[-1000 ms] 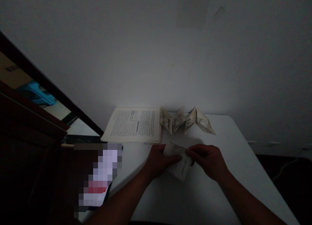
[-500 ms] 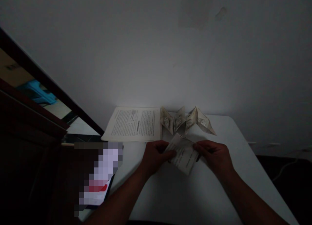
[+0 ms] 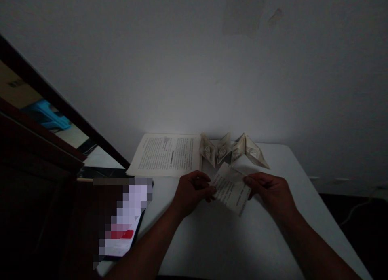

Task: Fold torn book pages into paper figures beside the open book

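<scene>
Above a white table (image 3: 230, 239) I hold a folded sheet of printed paper (image 3: 230, 189) between both hands. My left hand (image 3: 192, 191) pinches its left edge with curled fingers. My right hand (image 3: 269, 191) pinches its right edge. The sheet is tilted, its printed face turned up towards me. Just beyond it, near the wall, two folded paper figures (image 3: 233, 150) made of the same printed paper stand side by side.
A stack of printed pages (image 3: 168, 154) lies at the table's far left by the wall. A blurred-out flat object (image 3: 123, 219) rests at the table's left edge. Dark wooden furniture (image 3: 39, 191) fills the left side. The wall rises right behind the table.
The folded sheet has been opened out and turned face up. Both hands have lifted slightly and moved apart with it.
</scene>
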### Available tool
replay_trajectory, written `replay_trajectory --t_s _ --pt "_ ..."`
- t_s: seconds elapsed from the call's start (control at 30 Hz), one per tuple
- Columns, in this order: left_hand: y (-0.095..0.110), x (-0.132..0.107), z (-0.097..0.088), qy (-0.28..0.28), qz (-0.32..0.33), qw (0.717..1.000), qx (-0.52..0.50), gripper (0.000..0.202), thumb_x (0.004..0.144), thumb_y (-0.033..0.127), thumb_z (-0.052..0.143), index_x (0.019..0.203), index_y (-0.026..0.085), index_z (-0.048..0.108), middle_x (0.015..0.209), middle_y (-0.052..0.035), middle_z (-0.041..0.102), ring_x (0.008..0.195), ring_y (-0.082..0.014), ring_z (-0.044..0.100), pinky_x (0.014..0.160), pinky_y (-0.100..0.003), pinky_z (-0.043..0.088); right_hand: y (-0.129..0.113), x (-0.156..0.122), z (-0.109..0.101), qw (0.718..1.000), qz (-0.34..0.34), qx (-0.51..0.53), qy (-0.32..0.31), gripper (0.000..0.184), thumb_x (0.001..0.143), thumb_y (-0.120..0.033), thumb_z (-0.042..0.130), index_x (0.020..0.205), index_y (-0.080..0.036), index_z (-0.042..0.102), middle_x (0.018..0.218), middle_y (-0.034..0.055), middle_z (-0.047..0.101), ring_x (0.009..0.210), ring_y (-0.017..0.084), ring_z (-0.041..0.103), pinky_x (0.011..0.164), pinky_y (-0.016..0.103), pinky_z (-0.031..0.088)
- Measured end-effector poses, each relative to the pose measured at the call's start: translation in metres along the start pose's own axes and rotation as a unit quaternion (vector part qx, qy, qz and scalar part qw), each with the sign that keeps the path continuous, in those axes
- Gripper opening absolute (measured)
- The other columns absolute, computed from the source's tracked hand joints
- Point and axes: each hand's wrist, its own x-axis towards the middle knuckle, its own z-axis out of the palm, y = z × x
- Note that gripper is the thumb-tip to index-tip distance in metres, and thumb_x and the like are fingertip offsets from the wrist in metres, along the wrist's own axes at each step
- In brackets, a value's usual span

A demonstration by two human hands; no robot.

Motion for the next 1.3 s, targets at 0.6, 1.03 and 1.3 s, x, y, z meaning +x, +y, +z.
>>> replay_trajectory --t_s 0.6,1.03,1.3 --pt "-0.009 -0.005 0.009 -0.035 0.033 0.989 0.137 0.025 0.069 0.034 0.071 0.072 0.012 0.061 0.064 0.0004 0.06 0.058 -0.012 0.054 0.054 -0.022 0.042 -0.003 -0.009 0.016 0.979 -0.066 -0.142 -0.128 0.025 0.079 -0.039 0.062 0.07 -0.017 0.07 0.051 0.0009 0.064 0.046 0.013 0.06 0.046 0.021 0.049" --pt "-0.007 -0.005 0.012 -0.002 0.037 0.987 0.155 0.033 0.072 0.043 0.065 0.062 0.013 0.059 0.056 0.0025 0.051 0.052 -0.01 0.045 0.05 -0.021 0.036 -0.002 -0.009 0.015 0.98 -0.062 -0.129 -0.138 0.024 0.078 -0.04 0.063 0.07 -0.018 0.07 0.053 0.001 0.066 0.046 0.013 0.061 0.046 0.021 0.049" --pt "-0.012 -0.006 0.009 -0.007 0.043 0.988 0.151 0.043 0.075 0.049 0.059 0.053 0.015 0.046 0.051 0.005 0.033 0.047 -0.0071 0.031 0.045 -0.02 0.026 0.002 -0.008 0.013 0.982 -0.045 -0.115 -0.141 0.027 0.077 -0.042 0.063 0.069 -0.017 0.07 0.051 0.0014 0.065 0.045 0.014 0.061 0.046 0.022 0.049"
